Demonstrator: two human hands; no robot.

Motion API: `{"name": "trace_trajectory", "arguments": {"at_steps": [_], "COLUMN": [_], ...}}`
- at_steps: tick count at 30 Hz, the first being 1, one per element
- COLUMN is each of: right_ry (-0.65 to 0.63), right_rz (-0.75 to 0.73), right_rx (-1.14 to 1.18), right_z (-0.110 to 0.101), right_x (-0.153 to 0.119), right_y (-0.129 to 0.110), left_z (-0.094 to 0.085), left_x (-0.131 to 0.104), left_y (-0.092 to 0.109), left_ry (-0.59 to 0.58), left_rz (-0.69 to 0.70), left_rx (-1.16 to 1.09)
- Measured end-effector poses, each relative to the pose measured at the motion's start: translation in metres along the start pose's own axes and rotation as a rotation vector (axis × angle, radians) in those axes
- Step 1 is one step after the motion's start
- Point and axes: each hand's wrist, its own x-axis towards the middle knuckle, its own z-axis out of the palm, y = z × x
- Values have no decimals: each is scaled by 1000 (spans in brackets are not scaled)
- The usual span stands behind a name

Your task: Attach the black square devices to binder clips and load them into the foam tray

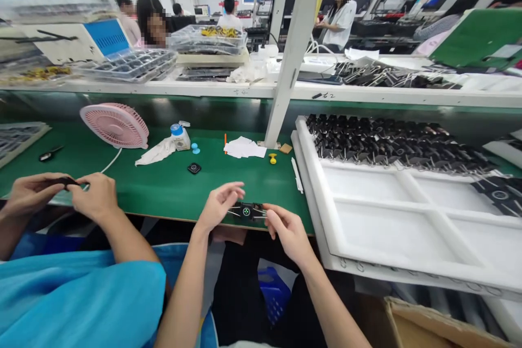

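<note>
A black square smartwatch body [247,211] lies at the front edge of the green bench top, its round sensor with green spots facing up. Binder clips with wire handles stick out on both its sides. My right hand [287,228] has thumb and fingers closed about the handles of the right binder clip [258,212]. Just above the left clip [234,210], my left hand [220,206] is open, fingers stretched and apart; whether it touches the clip I cannot tell. Another black watch body [194,168] rests farther back on the bench.
At right stands a white foam tray [334,228] with rows of clipped black parts [391,144]. A co-worker's hands [93,196] hold a small black part at left. Behind are a pink fan [116,125], a blue-capped bottle [180,137], white papers [244,148] and a yellow stamp-like piece [273,159].
</note>
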Motion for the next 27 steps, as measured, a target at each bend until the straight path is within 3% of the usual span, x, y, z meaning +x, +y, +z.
{"name": "trace_trajectory", "arguments": {"at_steps": [3, 4, 5, 8, 12, 15, 18, 21, 24, 27], "right_ry": [128, 177, 236, 523, 996, 1141, 1190, 1173, 1133, 1095], "right_rz": [-36, -64, -101, -237, -382, -393, -243, -84, -1, 21], "right_rx": [31, 53, 78, 84, -141, -306, -469, -676, -889, -985], "right_z": [0, -6, -14, -60, -174, -266, -330, -360, -371, -378], "right_x": [-46, -61, -75, -98, -103, -100, -88, -73, -60, -51], "right_y": [-23, -31, -40, -66, -95, -102, -98, -93, -91, -91], "left_z": [-26, -36, -46, -76, -104, -106, -90, -69, -56, -50], "left_x": [22, 28, 35, 55, 89, 97, 95, 94, 94, 91], "left_y": [3, 3, 2, -14, -52, -63, -57, -45, -38, -37], "left_ry": [486, 610, 651, 627, 561, 448, 366, 397, 425, 403], "left_rz": [92, 83, 64, -105, -243, -271, -312, -246, -136, -125], "left_rx": [364, 510, 647, 880, 976, 992, 938, 831, 764, 647]}}
